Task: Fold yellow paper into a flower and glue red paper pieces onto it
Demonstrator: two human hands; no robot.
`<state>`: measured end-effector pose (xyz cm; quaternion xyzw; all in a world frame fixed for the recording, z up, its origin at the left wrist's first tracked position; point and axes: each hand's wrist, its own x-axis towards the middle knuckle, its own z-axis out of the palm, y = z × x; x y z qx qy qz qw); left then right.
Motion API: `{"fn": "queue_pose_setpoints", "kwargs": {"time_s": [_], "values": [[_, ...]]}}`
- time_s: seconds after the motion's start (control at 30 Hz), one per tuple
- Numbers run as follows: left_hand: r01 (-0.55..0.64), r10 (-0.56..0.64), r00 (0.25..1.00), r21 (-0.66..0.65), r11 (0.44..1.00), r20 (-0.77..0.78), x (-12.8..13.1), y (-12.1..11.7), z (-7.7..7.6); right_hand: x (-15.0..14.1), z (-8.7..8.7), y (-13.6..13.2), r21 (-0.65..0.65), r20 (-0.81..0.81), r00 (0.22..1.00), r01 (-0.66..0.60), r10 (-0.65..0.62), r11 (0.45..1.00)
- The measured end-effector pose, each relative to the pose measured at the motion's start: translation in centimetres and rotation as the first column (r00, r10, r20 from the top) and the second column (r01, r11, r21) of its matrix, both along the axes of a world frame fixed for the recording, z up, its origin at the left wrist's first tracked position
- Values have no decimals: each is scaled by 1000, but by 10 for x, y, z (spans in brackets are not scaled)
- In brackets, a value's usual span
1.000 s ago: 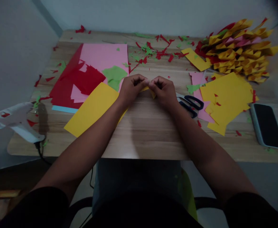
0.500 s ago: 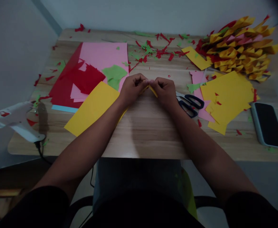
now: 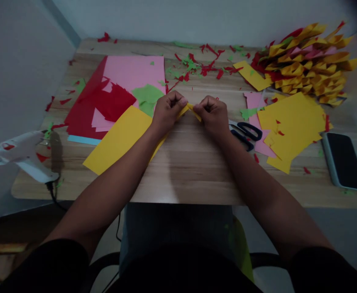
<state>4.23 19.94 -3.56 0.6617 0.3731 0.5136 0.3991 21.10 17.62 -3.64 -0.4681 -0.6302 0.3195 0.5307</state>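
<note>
A small strip of folded yellow paper (image 3: 190,107) is stretched between my two hands, above the middle of the table. My left hand (image 3: 168,112) pinches its left part between thumb and curled fingers. At the other end, my right hand (image 3: 212,114) grips it the same way. Part of the paper is hidden by the fingers. A large yellow sheet (image 3: 120,136) lies beside and under my left forearm. Just right of my right hand rest dark-handled scissors (image 3: 246,132), their blades partly covered by the hand.
Pink sheets (image 3: 136,71), red paper (image 3: 83,112) and green paper (image 3: 148,97) lie at left, near a white glue gun (image 3: 29,156). On the right are cut yellow pieces (image 3: 294,122), a phone (image 3: 345,160) and a bundle of folded yellow paper (image 3: 312,65). Scraps (image 3: 209,69) litter the back.
My hands have drawn slightly apart, the left one up and left, the right one a little right. More of the yellow strip now shows between them.
</note>
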Motion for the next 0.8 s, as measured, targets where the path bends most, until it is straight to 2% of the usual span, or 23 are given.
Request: {"fn": "queue_pose_setpoints", "kwargs": {"time_s": [0.07, 0.23, 0.43, 0.57, 0.67, 0.8], "values": [[-10, 10, 1000, 9, 1000, -24, 0, 1, 0, 0, 0, 0, 17, -5, 1000, -9, 9, 1000], [-127, 129, 991, 57, 990, -41, 1, 1, 1, 0, 1, -1, 34, 6, 1000, 1, -1, 999], [-21, 21, 999, 3, 1000, -49, 2, -2, 1, -1, 3, -1, 53, 3, 1000, -1, 0, 999], [-40, 40, 999, 10, 999, -12, 1, -3, 0, -1, 2, -1, 59, 18, 1000, 4, -5, 998], [-52, 53, 997, 27, 998, -54, 0, -3, -1, 2, 0, 0, 35, 37, 999, 34, -35, 999], [-121, 123, 991, 41, 992, -58, 1, -1, -2, 4, 1, -1, 16, 74, 997, 6, -7, 1000]]}}
